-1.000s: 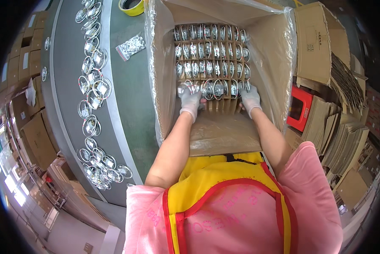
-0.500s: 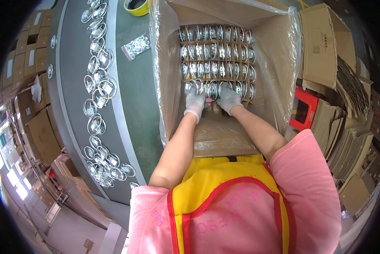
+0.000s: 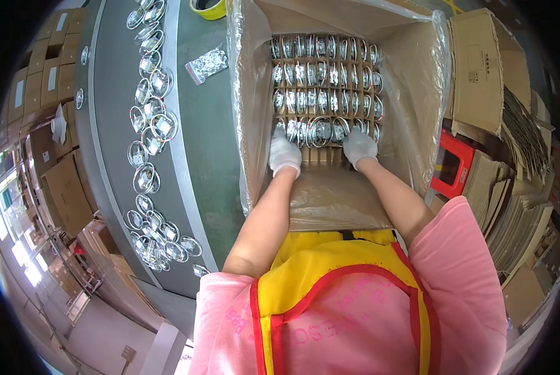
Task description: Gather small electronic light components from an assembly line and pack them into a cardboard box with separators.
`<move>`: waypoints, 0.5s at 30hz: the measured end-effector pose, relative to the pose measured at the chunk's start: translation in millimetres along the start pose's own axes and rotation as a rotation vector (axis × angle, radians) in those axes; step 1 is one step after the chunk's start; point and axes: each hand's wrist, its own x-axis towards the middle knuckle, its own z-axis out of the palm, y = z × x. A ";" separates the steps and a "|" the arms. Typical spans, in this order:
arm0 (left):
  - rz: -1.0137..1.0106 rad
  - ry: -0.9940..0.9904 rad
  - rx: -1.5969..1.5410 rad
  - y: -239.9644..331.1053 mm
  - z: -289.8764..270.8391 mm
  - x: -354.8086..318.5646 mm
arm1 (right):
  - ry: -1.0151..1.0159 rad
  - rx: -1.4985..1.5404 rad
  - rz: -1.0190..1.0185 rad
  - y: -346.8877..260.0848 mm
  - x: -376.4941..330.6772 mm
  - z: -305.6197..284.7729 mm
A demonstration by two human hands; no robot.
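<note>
Inside the plastic-lined cardboard box (image 3: pixel 322 215), rows of small metal parts with coiled white wires (image 3: pixel 320 75) stand upright in a brown cardboard divider (image 3: pixel 314 156). My gloved left hand (image 3: pixel 285 153) reaches into the left end of the nearest row, its fingertips at a wire-coiled part there. Toward the right end of that row, my gloved right hand (image 3: pixel 360 147) is bent down among the parts. Most fingers of both hands are hidden, so a hold cannot be made out. Between the hands, one part (image 3: pixel 321 130) lies with its round face turned up.
On my left a grey conveyor belt (image 3: pixel 114 137) carries more wire-coiled parts (image 3: pixel 158 234), heaped near its close end. A bag of small pieces (image 3: pixel 207 64) and a yellow tape roll (image 3: pixel 209 7) lie beside the box. At right are a red stool (image 3: pixel 451 164) and stacked cardboard (image 3: pixel 498 194).
My hands have moved apart, the left toward the row's left end and the right toward its right end. The part between them now shows its round face. The whole view has shifted slightly.
</note>
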 end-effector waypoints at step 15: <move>0.185 0.097 -0.073 -15.0 4.8 12.7 | -0.095 0.328 -0.383 -46.0 -13.3 -14.0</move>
